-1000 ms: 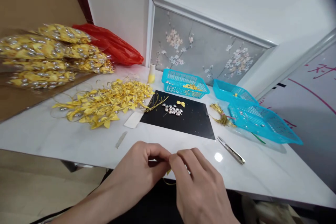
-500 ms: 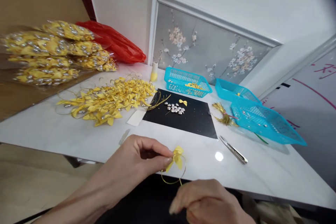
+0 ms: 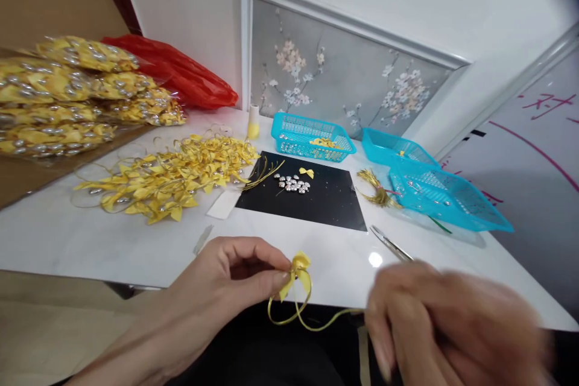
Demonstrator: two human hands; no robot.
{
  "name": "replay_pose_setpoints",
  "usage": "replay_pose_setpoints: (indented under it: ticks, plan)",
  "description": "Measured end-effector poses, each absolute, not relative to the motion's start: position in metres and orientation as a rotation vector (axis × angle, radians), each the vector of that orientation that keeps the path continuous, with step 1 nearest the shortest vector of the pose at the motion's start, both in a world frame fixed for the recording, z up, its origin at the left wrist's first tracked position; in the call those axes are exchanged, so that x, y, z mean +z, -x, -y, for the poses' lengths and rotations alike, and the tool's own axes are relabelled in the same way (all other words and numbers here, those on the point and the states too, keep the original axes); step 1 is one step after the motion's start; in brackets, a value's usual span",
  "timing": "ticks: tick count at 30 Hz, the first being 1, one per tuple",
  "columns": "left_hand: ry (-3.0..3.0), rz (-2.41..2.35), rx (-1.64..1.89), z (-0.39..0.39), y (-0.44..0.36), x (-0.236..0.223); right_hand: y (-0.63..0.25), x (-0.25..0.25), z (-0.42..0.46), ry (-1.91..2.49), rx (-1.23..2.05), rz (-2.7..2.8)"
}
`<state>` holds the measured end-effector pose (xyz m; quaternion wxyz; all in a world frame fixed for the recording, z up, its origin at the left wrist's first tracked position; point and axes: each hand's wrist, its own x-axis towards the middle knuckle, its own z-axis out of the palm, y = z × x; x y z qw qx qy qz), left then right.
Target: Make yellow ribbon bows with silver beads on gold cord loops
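My left hand [image 3: 239,274] pinches a small yellow ribbon bow [image 3: 301,262] between thumb and fingertips, just over the table's front edge. A thin gold cord [image 3: 319,330] loops below the bow and runs right to my right hand [image 3: 452,319]. That hand is smeared by motion; its fingers look curled round the cord's end, though the grip itself is hidden. Beyond the hands, silver beads [image 3: 296,186] lie grouped on a black sheet [image 3: 328,205], and another yellow bow [image 3: 306,173] sits just behind them.
A pile of yellow bows with beads and cords [image 3: 181,172] covers the left side; bagged ones [image 3: 67,90] are stacked behind it. Blue baskets [image 3: 465,196] stand at the right and back. A slim metal tool [image 3: 389,243], a gold cord bundle [image 3: 377,194] and a thread spool [image 3: 253,122] lie around.
My right hand has swung to the right and up, drawing the cord out into a longer line. The left hand keeps its pinch on the bow. The view has shifted slightly.
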<state>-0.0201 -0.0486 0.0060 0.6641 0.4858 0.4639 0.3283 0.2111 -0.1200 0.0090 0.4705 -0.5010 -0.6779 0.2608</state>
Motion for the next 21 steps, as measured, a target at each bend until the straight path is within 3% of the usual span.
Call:
replay_pose_setpoints:
  ticks: [9, 16, 21]
  plan:
    - [-1.349, -0.963, 0.705, 0.045, 0.012, 0.017, -0.181, 0.023, 0.086, 1.231, 0.911, 1.664]
    - [-1.474, -1.023, 0.695, 0.047, 0.007, 0.023, -0.174, 0.023, 0.086, 1.278, 0.801, 1.816]
    - [-1.454, -1.038, 0.7, 0.048, 0.01, 0.02, -0.171, 0.017, 0.085, 1.312, 1.217, 1.551]
